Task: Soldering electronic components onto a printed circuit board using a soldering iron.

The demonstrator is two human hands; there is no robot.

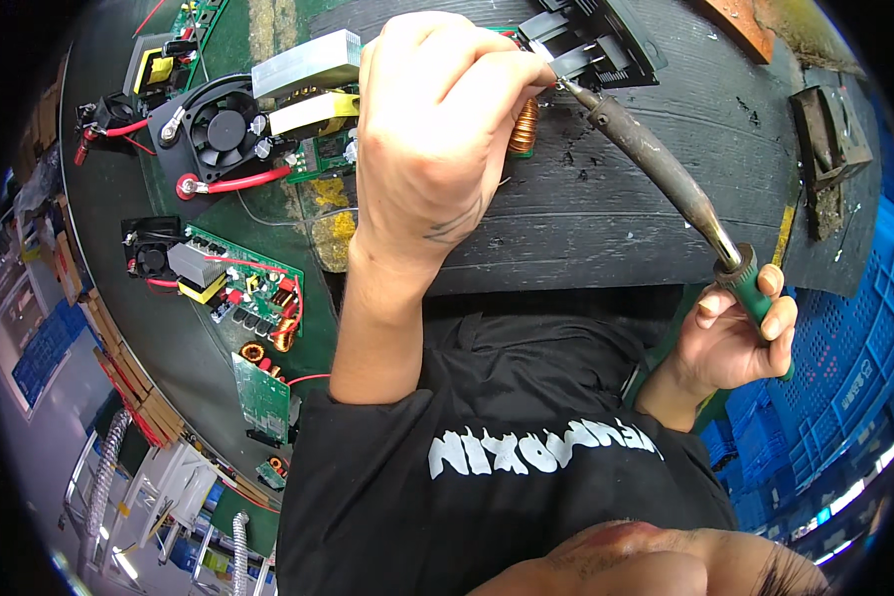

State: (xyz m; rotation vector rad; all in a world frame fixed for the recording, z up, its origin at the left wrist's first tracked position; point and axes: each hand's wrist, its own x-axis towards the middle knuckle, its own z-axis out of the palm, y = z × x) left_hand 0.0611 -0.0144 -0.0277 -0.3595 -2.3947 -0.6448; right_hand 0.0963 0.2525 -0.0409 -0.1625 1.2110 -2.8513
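The left hand point(437, 129) is closed, fingers curled and pinched together over a circuit board, whose copper-wound coil point(523, 127) shows just under the fingers. What exactly the fingertips pinch is hidden by the hand itself. The right hand point(740, 333) is closed around the green handle of a soldering iron point(666, 169), whose long dark shaft slants up and left so that its tip meets the left fingertips near the coil. Beside that spot lies a black plastic part point(596, 40) on the dark ribbed mat point(616, 209) covering the table. To the left, on the green table surface point(184, 338), sits a black cooling fan point(223, 129) with red wires, an aluminium heat sink point(303, 65) next to it, and lower down another populated circuit board point(243, 288) with its own coils. A blue plastic crate point(844, 368) stands at the right edge.
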